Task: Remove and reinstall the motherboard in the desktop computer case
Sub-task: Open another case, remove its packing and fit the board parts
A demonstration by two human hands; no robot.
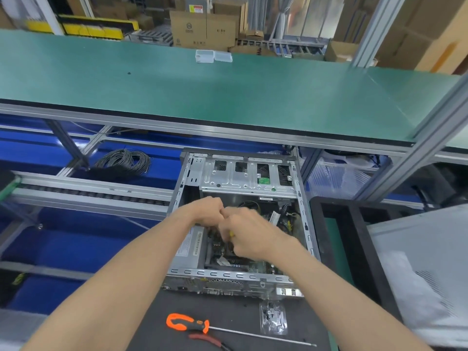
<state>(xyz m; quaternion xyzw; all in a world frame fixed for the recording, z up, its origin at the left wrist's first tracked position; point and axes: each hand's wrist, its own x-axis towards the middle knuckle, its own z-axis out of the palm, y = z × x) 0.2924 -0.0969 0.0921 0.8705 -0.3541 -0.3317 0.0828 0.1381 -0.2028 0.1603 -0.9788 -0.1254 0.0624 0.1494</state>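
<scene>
- Motherboard (229, 259) is seen still lying flat inside the desktop computer case (243, 274), low in the chassis; only its near part is visible, since the rest is covered by both hands.
- Handling is judged as follows: the board is thin, light and fairly stiff, but fragile; it would bend if lifted by one corner, and its components and solder points should not be pressed. A hold by two opposite bare edges, well clear of sockets and fine parts, is judged safest.
- Orientation: the board is laid parallel to the case floor, component side up. Its long axis cannot be told for certain, as too much is hidden; the case itself runs lengthwise away from the viewer, rear ports towards the near edge of the surface.
- The left hand (209, 211) is held over the middle of the case with fingers curled; whether anything is pinched in its grip cannot be told.
- The right hand (249, 235) is touching the left, its grip closed on a small yellow-tipped item (231, 234), possibly a tool handle or connector; it is too blurred to be named.
- A drive cage (249, 177) is fitted across the far end of the case, and loose cables (288, 219) are bunched at the right wall.
- An orange screwdriver (188, 323) and a bag of small parts (273, 319) are left on the dark surface (157, 328) just before the case.
</scene>
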